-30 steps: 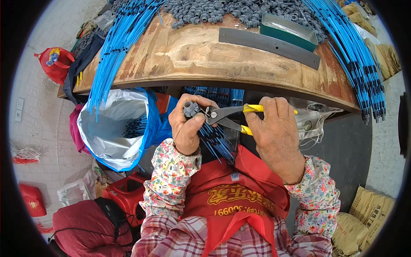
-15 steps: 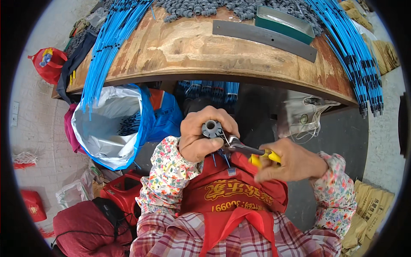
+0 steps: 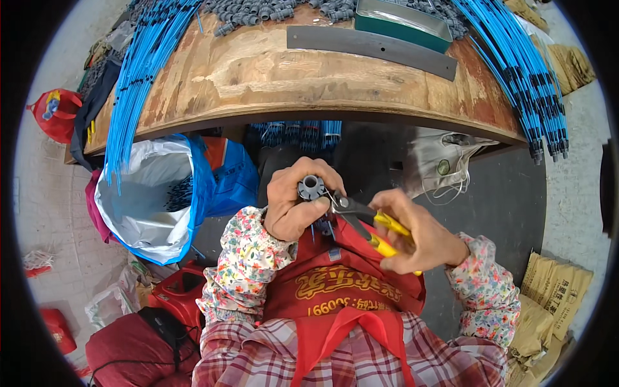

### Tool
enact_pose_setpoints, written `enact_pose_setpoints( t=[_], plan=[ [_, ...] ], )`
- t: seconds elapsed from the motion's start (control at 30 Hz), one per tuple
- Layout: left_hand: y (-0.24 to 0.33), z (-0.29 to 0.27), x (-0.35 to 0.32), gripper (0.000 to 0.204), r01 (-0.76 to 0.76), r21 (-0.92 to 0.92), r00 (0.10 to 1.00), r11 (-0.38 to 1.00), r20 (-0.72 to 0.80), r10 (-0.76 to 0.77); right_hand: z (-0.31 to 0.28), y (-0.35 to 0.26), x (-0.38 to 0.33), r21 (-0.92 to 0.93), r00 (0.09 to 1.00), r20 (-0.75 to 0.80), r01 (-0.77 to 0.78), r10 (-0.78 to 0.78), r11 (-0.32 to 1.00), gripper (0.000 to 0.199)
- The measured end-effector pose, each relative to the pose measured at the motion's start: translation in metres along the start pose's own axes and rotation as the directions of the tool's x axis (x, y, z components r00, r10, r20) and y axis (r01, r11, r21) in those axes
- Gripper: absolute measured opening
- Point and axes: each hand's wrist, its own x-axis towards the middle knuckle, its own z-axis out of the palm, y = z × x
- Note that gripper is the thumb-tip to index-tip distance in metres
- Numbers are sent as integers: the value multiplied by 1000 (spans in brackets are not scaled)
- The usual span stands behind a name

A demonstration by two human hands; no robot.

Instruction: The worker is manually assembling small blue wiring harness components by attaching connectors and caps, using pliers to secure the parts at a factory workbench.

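Observation:
My left hand [image 3: 298, 197] is closed round a grey ribbed plastic fitting [image 3: 311, 187] with a round hole facing up. Thin blue rods or tubes show beneath that fist, over my red apron. In my right hand [image 3: 419, 233] are pliers [image 3: 391, 244] with yellow handles, their handles spread apart. The jaws of the pliers reach the right side of the fitting, by my left thumb. A thin pale strand seems to run there; whether the jaws grip it is too small to tell.
Ahead stands a wooden table [image 3: 258, 77] bearing grey fittings [image 3: 258, 9], a metal bar [image 3: 374, 51] and a green tray [image 3: 403, 29]. Blue tube bundles [image 3: 138, 84] hang over its left edge, more [image 3: 525, 84] at right. A blue-and-white bag [image 3: 196, 213] stands below left.
The pliers' handles have spread wider and my right hand has opened its grip on them. The whole view has shifted slightly. My left hand keeps hold of the fitting.

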Motion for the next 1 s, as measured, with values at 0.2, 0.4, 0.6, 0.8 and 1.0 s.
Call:
enact_pose_setpoints(
  t=[0.2,0.4,0.6,0.8,1.0],
  plan=[
    [-8,1,-3,33,12,113,997,993,-80,-3,0,2,-2,-548,975,-150,56,-165,834,37],
    [-3,-6,-3,29,-34,-15,991,999,132,36,-10,2,10,-320,933,239,-188,271,929,41],
    [-2,-5,-3,32,11,-71,968,997,250,7,1,38,-1,333,657,721,-607,220,722,41],
    [-13,-2,-7,31,13,-10,1000,1000,-2,-13,-9,8,5,-125,995,-8,-102,102,987,54],
    [-15,0,-7,33,31,93,999,995,-39,-28,-16,0,9,-324,993,43,-88,107,942,52]
  ],
)
